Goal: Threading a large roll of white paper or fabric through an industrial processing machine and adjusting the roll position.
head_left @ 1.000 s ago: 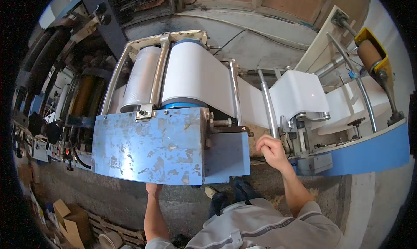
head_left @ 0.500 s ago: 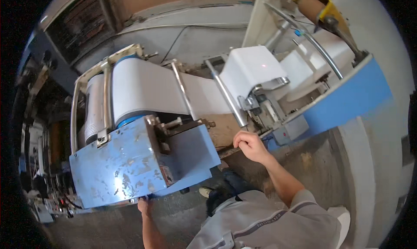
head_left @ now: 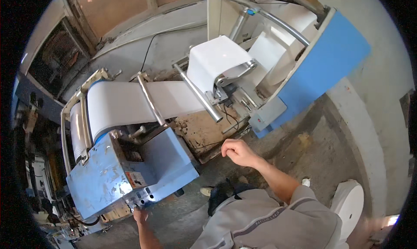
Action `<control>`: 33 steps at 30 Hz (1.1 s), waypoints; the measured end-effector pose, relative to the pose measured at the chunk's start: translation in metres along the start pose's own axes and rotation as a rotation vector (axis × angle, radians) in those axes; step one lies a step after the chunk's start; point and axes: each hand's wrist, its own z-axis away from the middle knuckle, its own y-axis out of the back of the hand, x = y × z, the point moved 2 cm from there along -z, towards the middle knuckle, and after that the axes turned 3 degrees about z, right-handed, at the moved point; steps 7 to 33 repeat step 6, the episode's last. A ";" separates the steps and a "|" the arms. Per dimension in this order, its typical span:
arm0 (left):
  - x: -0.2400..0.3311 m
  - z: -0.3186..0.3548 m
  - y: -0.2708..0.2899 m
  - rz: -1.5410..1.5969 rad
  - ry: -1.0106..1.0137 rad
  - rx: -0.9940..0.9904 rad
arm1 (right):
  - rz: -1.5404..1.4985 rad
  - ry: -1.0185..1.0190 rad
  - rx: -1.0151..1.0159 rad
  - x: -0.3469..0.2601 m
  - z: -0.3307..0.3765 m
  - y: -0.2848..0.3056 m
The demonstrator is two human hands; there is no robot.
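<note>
Head view, looking down on a paper-web machine. The left hand (head_left: 140, 214) reaches low to the bottom edge of the scuffed blue housing (head_left: 126, 175); its grip rests against the underside of that housing near a small fitting, fingers partly hidden, so whether they are spread or pressed together cannot be told. Directly above this grip sits the blue housing with chipped paint and a small label on its face, and above that again a wide roller (head_left: 93, 114) carrying the white paper web (head_left: 143, 102). The right hand (head_left: 238, 152) hangs in the air, fingers curled loosely inward into a part-closed fist, pinching nothing and touching nothing. Just up and to the left of this grip lies a rusty, stained base plate (head_left: 202, 134) with dark cables across it; farther up from the grip a bright steel bar (head_left: 200, 97) crosses the web, which runs from the left-hand roller, under a thinner steel rod (head_left: 150, 99), up to a curved white sheet on a metal bracket (head_left: 230, 77). Up and to the right of the right grip stands a second blue side panel (head_left: 321, 71), with a small grey box (head_left: 269, 114) at its lower end. Below the right grip are the person's grey sleeve (head_left: 282, 214) and, on the concrete floor (head_left: 312, 136), a shoe (head_left: 207, 191). To the lower right of the arm stands a white paper roll (head_left: 349, 203).
</note>
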 end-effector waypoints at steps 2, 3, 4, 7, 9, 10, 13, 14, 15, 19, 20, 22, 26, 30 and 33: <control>0.006 0.022 0.028 -0.236 -0.039 -0.012 | -0.014 0.007 0.000 0.000 0.012 0.016; 0.013 0.030 0.030 -0.452 -0.062 -0.048 | -0.016 0.004 -0.014 0.005 0.020 0.024; 0.035 0.034 -0.066 -0.893 -0.072 0.060 | 0.079 -0.073 0.006 0.025 0.042 0.042; 0.026 0.069 -0.018 -0.377 -0.400 0.149 | -0.025 0.021 0.030 0.039 0.051 0.053; 0.026 0.069 -0.018 -0.377 -0.400 0.149 | -0.025 0.021 0.030 0.039 0.051 0.053; 0.026 0.069 -0.018 -0.377 -0.400 0.149 | -0.025 0.021 0.030 0.039 0.051 0.053; 0.026 0.069 -0.018 -0.377 -0.400 0.149 | -0.025 0.021 0.030 0.039 0.051 0.053; 0.026 0.069 -0.018 -0.377 -0.400 0.149 | -0.025 0.021 0.030 0.039 0.051 0.053; 0.026 0.069 -0.018 -0.377 -0.400 0.149 | -0.025 0.021 0.030 0.039 0.051 0.053; 0.026 0.069 -0.018 -0.377 -0.400 0.149 | -0.025 0.021 0.030 0.039 0.051 0.053; 0.026 0.069 -0.018 -0.377 -0.400 0.149 | -0.025 0.021 0.030 0.039 0.051 0.053; 0.026 0.069 -0.018 -0.377 -0.400 0.149 | -0.025 0.021 0.030 0.039 0.051 0.053; 0.026 0.069 -0.018 -0.377 -0.400 0.149 | -0.025 0.021 0.030 0.039 0.051 0.053; 0.026 0.069 -0.018 -0.377 -0.400 0.149 | -0.025 0.021 0.030 0.039 0.051 0.053; 0.026 0.069 -0.018 -0.377 -0.400 0.149 | -0.025 0.021 0.030 0.039 0.051 0.053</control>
